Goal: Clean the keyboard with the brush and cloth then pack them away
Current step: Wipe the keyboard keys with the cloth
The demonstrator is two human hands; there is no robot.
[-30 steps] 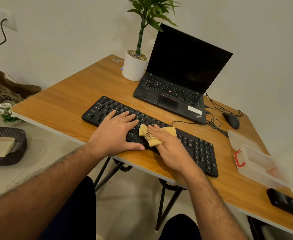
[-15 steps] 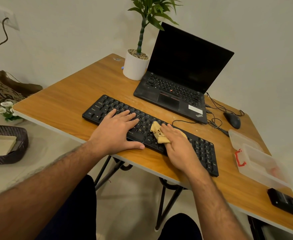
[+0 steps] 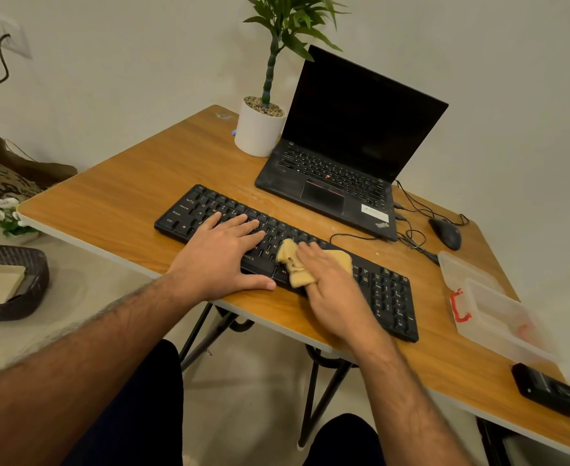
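So the wooden surface [image 3: 115,196] is pretty crowded: an open black laptop [image 3: 347,163] with a dark screen sits right behind the keyboard [image 3: 388,294], a white potted plant [image 3: 260,129] is tucked against the laptop's left corner, and off to the right there's a black mouse [image 3: 445,233] with a tangle of thin cables [image 3: 411,237] running back to the laptop. Nearer the right edge is a clear plastic box [image 3: 499,317] with a red clip, its lid [image 3: 458,267] lying just behind it, plus a small black device [image 3: 549,390] at the near corner. A dark woven basket [image 3: 24,290] sits down on the floor to the left. Nothing's really blocking the keyboard itself, only the laptop crowding its back edge. As for the hands: the left hand [image 3: 219,257] lies flat on the left half of the keyboard, fingers straight and spread over the keys, thumb stretched along the front edge, gripping nothing. The right hand [image 3: 327,284] is palm down over the middle of the keyboard, pressing the tan cloth [image 3: 297,264] onto the keys, with bunched cloth poking out to the left of its fingers. Can't spot the brush anywhere.
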